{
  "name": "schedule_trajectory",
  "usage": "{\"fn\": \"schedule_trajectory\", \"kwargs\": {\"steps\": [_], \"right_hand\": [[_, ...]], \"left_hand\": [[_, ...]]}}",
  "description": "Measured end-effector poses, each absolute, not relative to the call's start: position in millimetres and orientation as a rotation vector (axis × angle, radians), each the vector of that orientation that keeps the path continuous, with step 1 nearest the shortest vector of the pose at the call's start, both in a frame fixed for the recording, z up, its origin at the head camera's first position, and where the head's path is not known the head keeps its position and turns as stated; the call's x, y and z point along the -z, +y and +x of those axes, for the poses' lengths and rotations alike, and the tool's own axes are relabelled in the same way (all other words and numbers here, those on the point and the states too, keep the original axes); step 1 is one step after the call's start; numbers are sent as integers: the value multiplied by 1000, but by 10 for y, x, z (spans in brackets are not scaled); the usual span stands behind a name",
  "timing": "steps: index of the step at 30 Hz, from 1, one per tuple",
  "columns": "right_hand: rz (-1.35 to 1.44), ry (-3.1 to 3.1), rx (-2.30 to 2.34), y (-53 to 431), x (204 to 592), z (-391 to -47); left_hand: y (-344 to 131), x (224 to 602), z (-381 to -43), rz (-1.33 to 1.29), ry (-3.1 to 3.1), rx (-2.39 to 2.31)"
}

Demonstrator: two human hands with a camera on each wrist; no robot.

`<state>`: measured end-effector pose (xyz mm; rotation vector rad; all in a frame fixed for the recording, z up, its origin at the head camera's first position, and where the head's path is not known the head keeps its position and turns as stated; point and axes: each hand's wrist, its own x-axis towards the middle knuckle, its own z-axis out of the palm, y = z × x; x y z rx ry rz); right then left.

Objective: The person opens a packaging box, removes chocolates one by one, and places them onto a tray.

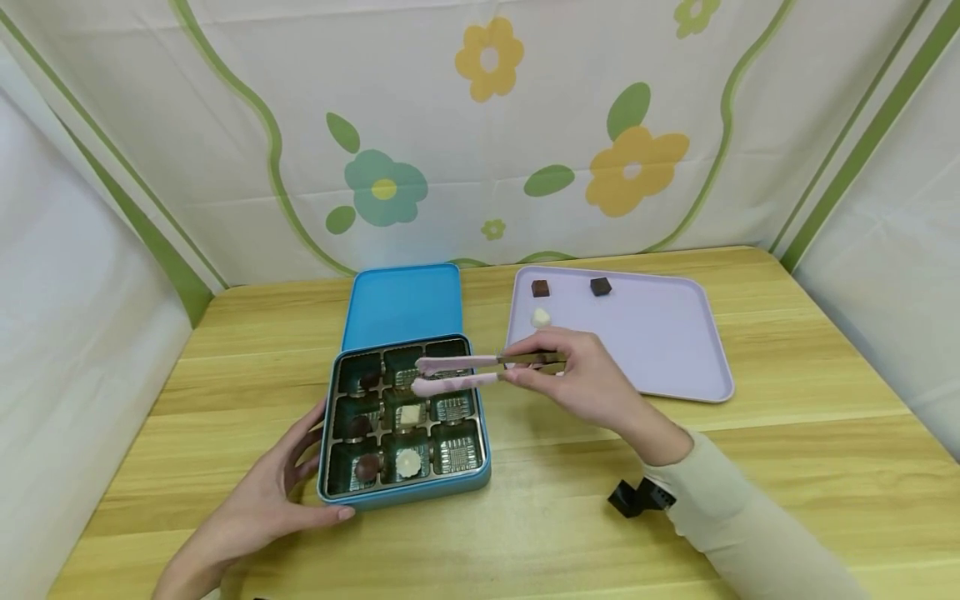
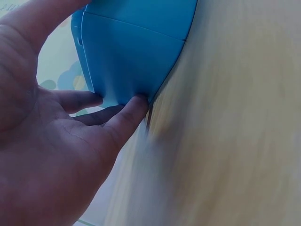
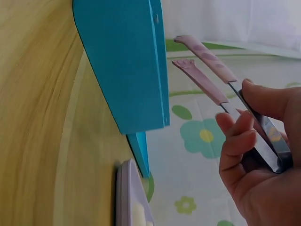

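A blue tin (image 1: 412, 493) with a dark divided insert sits left of centre. Brown chocolates (image 1: 367, 467) lie in its left column; a white square chocolate (image 1: 409, 415) and a white scalloped chocolate (image 1: 408, 462) occupy the middle column. My left hand (image 1: 262, 500) holds the tin's front left corner, thumb along the front and fingertips against the left side. Metal tongs with pink paw-shaped tips (image 1: 457, 364) are held in my right hand (image 1: 585, 379). Their tips hover over the tin's back compartments, apart, with nothing between them in the right wrist view (image 3: 202, 80).
The tin's blue lid (image 1: 405, 304) lies behind it. On the right, a lilac tray (image 1: 660, 350) bears a brown cube (image 1: 540, 288), a dark piece (image 1: 600, 287) and a white piece (image 1: 540, 317). A flowered curtain (image 1: 487, 150) hangs behind the wooden table (image 1: 540, 517).
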<state>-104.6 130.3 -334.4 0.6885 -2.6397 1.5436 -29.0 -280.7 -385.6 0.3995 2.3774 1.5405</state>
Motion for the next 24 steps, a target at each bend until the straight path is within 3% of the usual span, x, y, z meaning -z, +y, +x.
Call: {"fn": "schedule_trajectory", "kwargs": {"steps": [7,18,24], "right_hand": [[948,-2669,-1432,1071,3276,-1063],[1229,-2913,-769,553,2815,-1174],[1277,-2909,-790,471,2861,-1193]], "left_hand": [[-2806,3857,-292,396,2394,-1530],[-2809,3851,-289,385,2403,-1527],[-2806,3852,-283,387,2401,-1529]]}}
